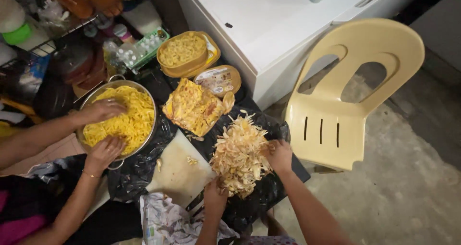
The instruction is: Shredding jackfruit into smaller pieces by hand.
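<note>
Your left hand gripped the near edge of the pile of pale fruit scraps, fingers buried in it; your right hand cupped the pile's far side, apparently loosely curled, though the fingers were partly hidden. The pile lay on black plastic sheeting, just beside a white cutting board. Beyond it sat a jackfruit chunk. To the left, another person's hands worked in a metal bowl of yellow fruit pieces. A cream plastic chair stood to the right.
</note>
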